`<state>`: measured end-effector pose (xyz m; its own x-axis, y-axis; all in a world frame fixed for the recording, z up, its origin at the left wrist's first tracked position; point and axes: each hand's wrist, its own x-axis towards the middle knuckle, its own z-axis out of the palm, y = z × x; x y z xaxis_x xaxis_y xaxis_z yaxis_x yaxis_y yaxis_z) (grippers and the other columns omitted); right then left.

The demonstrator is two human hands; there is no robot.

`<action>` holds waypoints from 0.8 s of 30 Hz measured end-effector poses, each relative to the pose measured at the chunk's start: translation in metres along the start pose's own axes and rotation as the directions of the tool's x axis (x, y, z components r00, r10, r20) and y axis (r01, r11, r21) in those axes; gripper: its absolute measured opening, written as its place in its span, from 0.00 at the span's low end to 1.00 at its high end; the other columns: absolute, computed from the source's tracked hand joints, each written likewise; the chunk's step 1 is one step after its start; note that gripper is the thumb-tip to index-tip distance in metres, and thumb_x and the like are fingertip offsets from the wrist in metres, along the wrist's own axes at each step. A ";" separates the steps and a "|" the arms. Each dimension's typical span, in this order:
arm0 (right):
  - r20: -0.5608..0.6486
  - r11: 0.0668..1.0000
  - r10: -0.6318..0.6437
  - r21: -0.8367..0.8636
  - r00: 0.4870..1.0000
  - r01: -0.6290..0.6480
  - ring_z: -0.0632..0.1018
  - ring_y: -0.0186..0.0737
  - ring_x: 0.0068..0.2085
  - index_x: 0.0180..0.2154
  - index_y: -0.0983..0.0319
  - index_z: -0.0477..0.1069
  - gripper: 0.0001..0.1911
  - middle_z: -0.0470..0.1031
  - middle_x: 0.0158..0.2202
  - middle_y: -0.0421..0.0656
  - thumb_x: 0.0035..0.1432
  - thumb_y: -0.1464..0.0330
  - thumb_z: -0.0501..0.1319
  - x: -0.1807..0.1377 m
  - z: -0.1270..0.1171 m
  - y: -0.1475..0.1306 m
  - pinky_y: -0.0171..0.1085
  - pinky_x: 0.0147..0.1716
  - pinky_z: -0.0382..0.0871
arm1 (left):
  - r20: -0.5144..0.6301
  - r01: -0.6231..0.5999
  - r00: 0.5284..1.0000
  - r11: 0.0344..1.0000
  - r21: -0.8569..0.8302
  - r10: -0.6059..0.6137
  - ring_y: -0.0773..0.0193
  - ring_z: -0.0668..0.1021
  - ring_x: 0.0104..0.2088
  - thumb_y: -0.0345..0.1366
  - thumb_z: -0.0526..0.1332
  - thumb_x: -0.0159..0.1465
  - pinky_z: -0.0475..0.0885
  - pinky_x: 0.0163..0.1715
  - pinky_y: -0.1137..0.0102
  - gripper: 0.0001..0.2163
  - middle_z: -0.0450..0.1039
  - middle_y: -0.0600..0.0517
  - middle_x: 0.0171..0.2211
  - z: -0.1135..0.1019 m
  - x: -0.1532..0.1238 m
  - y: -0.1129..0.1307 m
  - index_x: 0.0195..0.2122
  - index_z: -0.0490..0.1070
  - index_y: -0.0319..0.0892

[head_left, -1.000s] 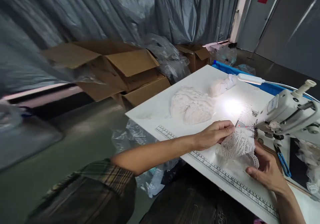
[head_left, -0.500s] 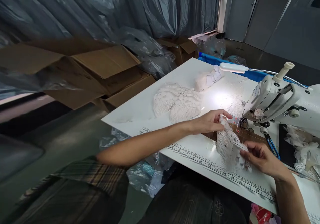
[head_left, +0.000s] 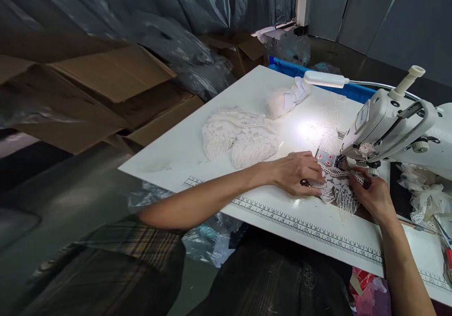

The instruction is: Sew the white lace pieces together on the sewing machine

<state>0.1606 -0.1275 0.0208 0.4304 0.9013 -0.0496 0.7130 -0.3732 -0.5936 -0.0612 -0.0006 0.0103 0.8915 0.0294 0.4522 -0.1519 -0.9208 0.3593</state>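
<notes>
A white lace strip [head_left: 339, 189] lies across the bed of a white sewing machine [head_left: 384, 127], right in front of the needle area. My left hand [head_left: 300, 174] grips the strip's left end, fingers curled and a ring showing. At the other end, my right hand [head_left: 374, 194] pinches the lace between thumb and fingers. The scalloped lower edge hangs toward me between the hands. Farther left on the table rests a heap of white lace [head_left: 240, 137], and behind it a pale wrapped bundle [head_left: 287, 99].
A lit lamp [head_left: 325, 78] on a bendy neck shines on the white table [head_left: 169, 165], which has a printed ruler along its front. Gathered white fabric [head_left: 425, 189] and red-handled scissors [head_left: 445, 240] lie at right. Cardboard boxes [head_left: 113, 71] stand to the left.
Both hands have brought the lace up to the needle area and spread it sideways. The right hand rose from near the table's front. The view has shifted slightly.
</notes>
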 end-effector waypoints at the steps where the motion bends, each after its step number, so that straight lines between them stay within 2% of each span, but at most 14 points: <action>1: -0.005 0.999 0.007 -0.039 1.000 -0.007 0.75 0.46 0.32 0.47 0.62 0.76 0.31 0.75 0.26 0.45 0.50 0.49 0.55 0.000 0.001 0.000 0.42 0.33 0.65 | -0.024 0.022 0.999 0.999 -0.048 -0.023 0.67 0.77 0.25 0.44 0.60 0.68 0.71 0.32 0.69 0.13 0.78 0.53 0.24 -0.001 -0.002 0.001 0.40 0.78 0.41; 3: -0.004 0.997 0.013 -0.074 1.000 -0.013 0.74 0.47 0.31 0.49 0.61 0.76 0.30 0.75 0.26 0.44 0.52 0.50 0.54 0.000 0.002 0.000 0.42 0.33 0.65 | -0.113 0.111 0.986 0.988 -0.104 -0.123 0.71 0.70 0.17 0.45 0.58 0.69 0.68 0.24 0.72 0.15 0.71 0.57 0.15 -0.002 -0.005 0.002 0.39 0.80 0.41; 4: -0.002 0.997 0.013 -0.074 1.000 -0.013 0.75 0.47 0.32 0.49 0.61 0.75 0.30 0.76 0.27 0.45 0.52 0.51 0.54 0.000 0.002 0.001 0.42 0.34 0.66 | -0.166 0.156 0.971 0.982 -0.105 -0.172 0.71 0.68 0.16 0.44 0.56 0.70 0.67 0.22 0.73 0.16 0.69 0.57 0.14 -0.001 -0.007 0.002 0.39 0.80 0.40; 6: -0.005 0.998 0.006 -0.060 1.000 -0.007 0.76 0.47 0.34 0.50 0.60 0.75 0.28 0.78 0.30 0.46 0.53 0.52 0.55 0.000 0.002 0.001 0.43 0.36 0.66 | -0.232 0.211 0.947 0.975 -0.074 -0.223 0.70 0.71 0.19 0.42 0.54 0.71 0.69 0.24 0.73 0.16 0.74 0.54 0.18 0.003 -0.007 0.001 0.40 0.80 0.40; 8: 0.015 0.999 -0.011 -0.050 1.000 0.012 0.76 0.46 0.33 0.50 0.61 0.75 0.29 0.78 0.31 0.46 0.52 0.51 0.56 -0.001 0.000 0.001 0.42 0.35 0.67 | -0.185 0.208 0.960 0.977 -0.035 -0.211 0.69 0.77 0.28 0.38 0.53 0.72 0.72 0.29 0.72 0.15 0.79 0.50 0.28 0.007 -0.006 0.000 0.46 0.78 0.41; 11: 0.076 0.997 -0.056 -0.039 0.996 0.059 0.75 0.45 0.32 0.52 0.62 0.74 0.32 0.78 0.30 0.45 0.51 0.50 0.58 -0.001 -0.002 0.002 0.42 0.34 0.67 | -0.008 0.177 0.984 0.981 0.075 -0.176 0.66 0.79 0.35 0.32 0.52 0.72 0.71 0.30 0.72 0.15 0.80 0.49 0.36 0.009 -0.004 -0.002 0.57 0.70 0.44; 13: 0.070 0.997 -0.065 -0.036 0.995 0.067 0.76 0.46 0.34 0.53 0.62 0.73 0.31 0.79 0.32 0.46 0.52 0.52 0.58 0.000 -0.002 0.003 0.42 0.36 0.67 | 0.080 0.163 0.981 0.975 0.154 -0.176 0.64 0.78 0.35 0.35 0.57 0.71 0.70 0.32 0.71 0.17 0.79 0.49 0.35 0.005 -0.004 -0.002 0.60 0.67 0.44; 15: 0.035 0.998 -0.048 -0.036 0.998 0.049 0.76 0.47 0.35 0.52 0.62 0.73 0.30 0.79 0.33 0.46 0.52 0.53 0.57 0.000 -0.001 0.004 0.43 0.37 0.67 | 0.129 0.158 0.975 0.972 0.175 -0.181 0.61 0.78 0.37 0.43 0.64 0.66 0.70 0.37 0.68 0.23 0.79 0.49 0.37 -0.001 -0.005 -0.001 0.60 0.66 0.45; 17: 0.013 0.999 -0.037 -0.033 0.999 0.038 0.76 0.47 0.35 0.51 0.63 0.74 0.31 0.79 0.32 0.47 0.52 0.51 0.56 0.000 0.000 0.004 0.44 0.37 0.67 | 0.132 0.157 0.975 0.976 0.153 -0.178 0.59 0.78 0.41 0.49 0.67 0.61 0.69 0.43 0.64 0.25 0.79 0.47 0.44 -0.005 -0.006 0.001 0.58 0.69 0.47; 18: 0.013 0.999 -0.039 -0.028 0.999 0.040 0.76 0.47 0.34 0.51 0.63 0.74 0.31 0.78 0.31 0.47 0.52 0.50 0.56 0.000 0.000 0.003 0.43 0.36 0.67 | 0.115 0.161 0.977 0.977 0.142 -0.178 0.58 0.77 0.43 0.50 0.67 0.61 0.68 0.46 0.62 0.23 0.78 0.47 0.48 -0.006 -0.007 0.002 0.55 0.71 0.47; 21: 0.026 0.999 -0.050 -0.017 0.998 0.050 0.74 0.45 0.31 0.50 0.64 0.75 0.33 0.77 0.28 0.45 0.51 0.47 0.59 -0.002 -0.002 0.002 0.41 0.32 0.66 | 0.067 0.167 0.982 0.977 0.132 -0.177 0.57 0.78 0.47 0.45 0.62 0.67 0.67 0.49 0.61 0.13 0.77 0.46 0.52 0.000 -0.007 0.005 0.48 0.76 0.45; 24: 0.031 0.998 -0.037 0.049 0.999 0.036 0.75 0.44 0.31 0.51 0.64 0.73 0.35 0.77 0.29 0.45 0.48 0.48 0.62 -0.003 -0.002 0.001 0.42 0.32 0.67 | 0.079 0.134 0.986 0.982 0.134 -0.146 0.57 0.78 0.48 0.39 0.61 0.69 0.67 0.51 0.59 0.09 0.77 0.46 0.52 0.008 -0.006 0.008 0.47 0.76 0.43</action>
<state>0.1615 -0.1311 0.0218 0.3862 0.9209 -0.0526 0.7000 -0.3297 -0.6335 -0.0643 -0.0106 0.0043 0.9350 0.1325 0.3288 0.0281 -0.9523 0.3040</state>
